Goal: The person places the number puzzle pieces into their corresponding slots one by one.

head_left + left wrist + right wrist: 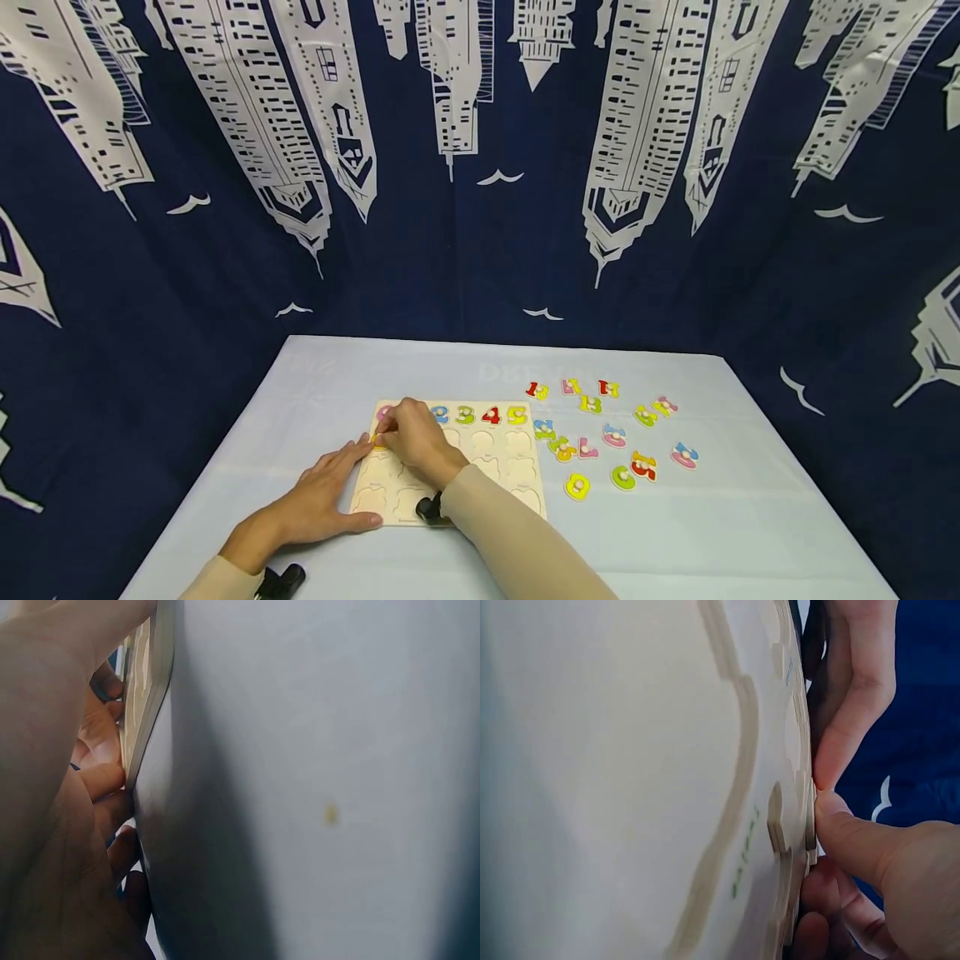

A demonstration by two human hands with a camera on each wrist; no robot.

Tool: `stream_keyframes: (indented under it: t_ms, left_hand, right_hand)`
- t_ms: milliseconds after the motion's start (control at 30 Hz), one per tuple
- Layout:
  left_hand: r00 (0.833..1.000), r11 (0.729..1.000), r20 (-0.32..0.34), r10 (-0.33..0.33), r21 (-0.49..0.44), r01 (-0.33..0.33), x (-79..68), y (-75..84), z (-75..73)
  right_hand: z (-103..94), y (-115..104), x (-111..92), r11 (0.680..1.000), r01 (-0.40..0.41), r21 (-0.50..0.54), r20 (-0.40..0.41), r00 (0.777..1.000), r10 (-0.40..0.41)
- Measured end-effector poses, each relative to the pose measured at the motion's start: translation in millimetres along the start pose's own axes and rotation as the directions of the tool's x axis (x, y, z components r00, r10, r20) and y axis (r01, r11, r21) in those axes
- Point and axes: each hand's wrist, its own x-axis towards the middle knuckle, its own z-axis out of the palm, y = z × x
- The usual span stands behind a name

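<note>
A pale wooden number puzzle board [468, 450] lies on the table, with shallow cut-out slots. Along its top row sit a blue 2 [440, 414], green 3 [465, 414], red 4 [491, 415] and yellow 5 [517, 414]; a pink piece [384, 412] at the left end is partly covered. My right hand [420, 442] reaches over the board and pinches a yellow puzzle piece [379, 443] at the left column, second row; the fingers hide most of it. With fingers extended, my left hand [318, 500] rests at the board's left edge, thumb by the near corner.
Right of the board lie several loose number pieces, among them a red-and-yellow 13 [537, 391], a yellow piece [577, 487], a green piece [622, 477] and a blue-and-pink piece [684, 455]. A white cloth covers the table [675, 542]; a navy curtain [450, 275] hangs behind.
</note>
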Motion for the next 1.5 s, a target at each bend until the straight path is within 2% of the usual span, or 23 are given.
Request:
stream_keyframes:
  t_ms: [167,367,500,633,733,900,1067,1133,1233,1500]
  left_hand:
    - [1.000,1.000,0.006,0.002,0.010,-0.002,-1.8,0.8,-0.4]
    - [1.000,0.999,0.012,0.018,0.031,-0.018,-0.6,0.9,-2.1]
    - [0.999,1.000,0.045,-0.008,0.028,0.006,1.5,2.4,-2.3]
    - [0.998,0.999,0.066,-0.020,0.027,0.018,2.9,6.3,-4.8]
    - [0.997,0.999,0.074,-0.020,0.029,0.018,5.1,7.8,-5.9]
    - [0.997,0.999,0.079,-0.021,0.038,0.018,6.9,7.8,-4.9]
    - [0.998,0.998,0.060,-0.027,0.051,0.024,4.2,6.7,-5.7]
    - [0.998,0.998,0.058,-0.028,0.053,0.025,3.3,6.2,-5.7]
    - [0.998,0.998,0.059,-0.028,0.049,0.025,2.7,5.8,-5.1]
    - [0.998,0.999,0.056,-0.020,0.046,0.017,4.1,5.8,-2.8]
  right_hand:
    - [-6.5,1.7,-4.3,1.000,0.000,0.021,0.046,0.999,-0.001]
    - [-27.5,8.7,-14.6,1.000,0.010,0.005,0.117,0.993,-0.011]
    - [-50.1,21.6,-26.3,0.999,0.026,0.038,0.105,0.994,-0.030]
    - [-84.1,35.7,-41.9,0.997,0.057,0.050,0.076,0.995,-0.060]
    - [-113.4,52.4,-56.5,0.997,0.075,0.020,0.035,0.996,-0.076]
    - [-157.7,93.7,-85.9,0.996,0.076,-0.034,-0.014,0.997,-0.077]
    - [-189.2,135.8,-111.7,0.999,0.001,-0.040,0.005,1.000,-0.001]
    - [-198.3,149.7,-121.2,0.998,-0.049,-0.029,0.023,0.999,0.050]
    - [-208.8,166.4,-133.8,0.996,-0.078,-0.041,0.049,0.996,0.080]
    - [-219.6,189.1,-156.7,0.989,-0.124,-0.076,0.150,0.979,0.134]
